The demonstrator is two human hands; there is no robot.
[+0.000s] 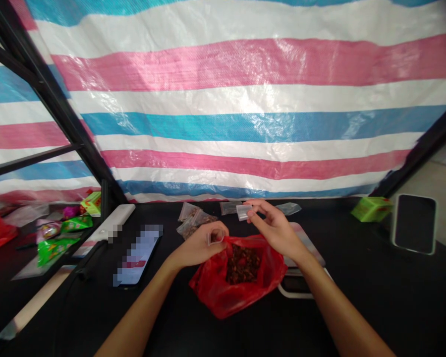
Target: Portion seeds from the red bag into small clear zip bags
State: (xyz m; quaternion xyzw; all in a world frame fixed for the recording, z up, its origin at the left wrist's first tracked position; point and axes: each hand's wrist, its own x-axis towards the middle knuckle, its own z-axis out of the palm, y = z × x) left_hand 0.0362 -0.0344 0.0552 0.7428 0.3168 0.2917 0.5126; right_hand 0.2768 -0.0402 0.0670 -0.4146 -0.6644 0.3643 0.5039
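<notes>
A red plastic bag (pixel 230 300) lies open in front of me, with dry brown bits (pixel 243 264) inside it. My left hand (pixel 198 244) is closed at the bag's left rim, its fingers curled round a small clear plastic bag (pixel 216 236) whose mouth gapes open. Above the red bag's far right edge, my right hand (pixel 275 228) pinches a small clear plastic piece (pixel 243 212); its exact kind does not show. Just beyond my left hand sit several small filled zip bags (pixel 196 219). Flat clear zip bags (pixel 289 208) lie behind my right hand.
A phone (pixel 139 258) and a white power strip (pixel 113 225) are on the left. Partly under the red bag and my right arm is a white-framed flat object (pixel 301 295). A green box (pixel 371 208) and a dark-screened device (pixel 415 223) stand right. Green packets (pixel 55 250) lie far left.
</notes>
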